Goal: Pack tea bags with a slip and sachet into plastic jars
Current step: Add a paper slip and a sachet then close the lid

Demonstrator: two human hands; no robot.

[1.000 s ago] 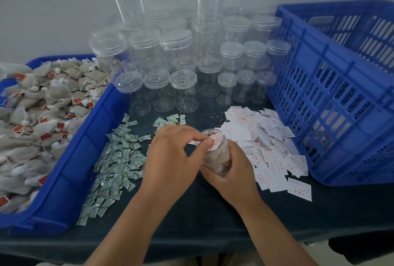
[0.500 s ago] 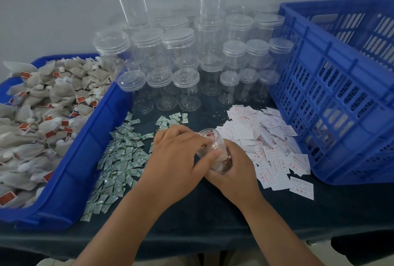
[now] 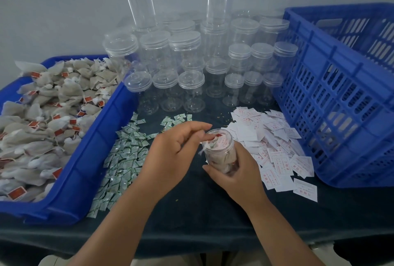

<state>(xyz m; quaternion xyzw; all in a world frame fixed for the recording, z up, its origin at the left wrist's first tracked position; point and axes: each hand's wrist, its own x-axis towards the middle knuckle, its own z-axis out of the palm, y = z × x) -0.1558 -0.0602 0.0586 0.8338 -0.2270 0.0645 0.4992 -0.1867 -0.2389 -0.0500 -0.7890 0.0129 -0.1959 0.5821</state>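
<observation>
Now that the left hand (image 3: 170,154) draws its loose, empty fingers back from the mouth of the plastic jar (image 3: 221,150), the right hand (image 3: 236,173) grips it tilted over the table (image 3: 213,214), slip (image 3: 222,141) tucked atop tea bags (image 3: 218,160); capping seems next.

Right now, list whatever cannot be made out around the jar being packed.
Head view throughout.
- Base of the jar: covered by the right hand.
- Left hand at its mouth: pinching or pushing, blurred.
- Print on the paper slips: too small.
- Blue crate interior: behind its wall, cut by the right edge.
</observation>
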